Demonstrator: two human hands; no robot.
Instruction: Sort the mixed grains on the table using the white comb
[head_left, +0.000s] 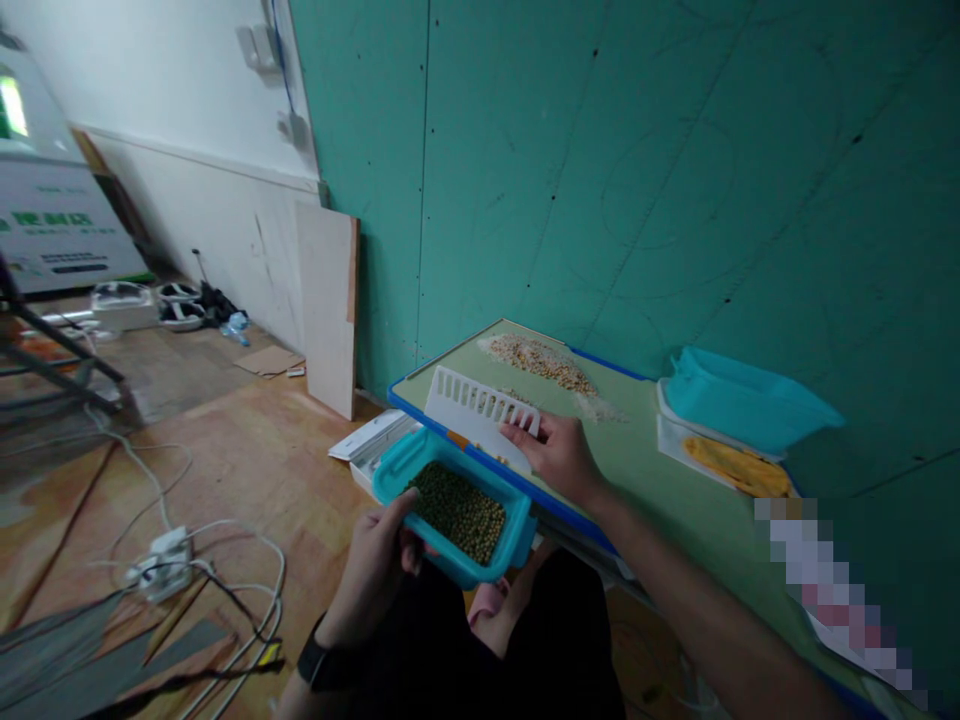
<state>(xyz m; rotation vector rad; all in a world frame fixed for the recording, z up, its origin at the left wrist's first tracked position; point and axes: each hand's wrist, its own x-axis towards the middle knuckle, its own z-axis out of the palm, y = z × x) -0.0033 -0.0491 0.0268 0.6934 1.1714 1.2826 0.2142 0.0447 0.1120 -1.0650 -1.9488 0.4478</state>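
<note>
Our left hand (375,565) grips the box (517,545) from below, with the thumb hooked over its near rim and the other fingers hidden underneath. Our right hand (559,460) pinches the scraper (476,415) by its end, fingers pressed together. The beans (457,515) lie in the box just past the left thumb, so we judge that part done. The grain (536,360) lies on the table (660,470), well beyond the right fingertips, not gathered.

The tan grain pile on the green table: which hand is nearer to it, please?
Right: the right hand, gripping a white slotted scraper, is near the tan grain pile; the left hand holds a teal tub farther back.
</note>
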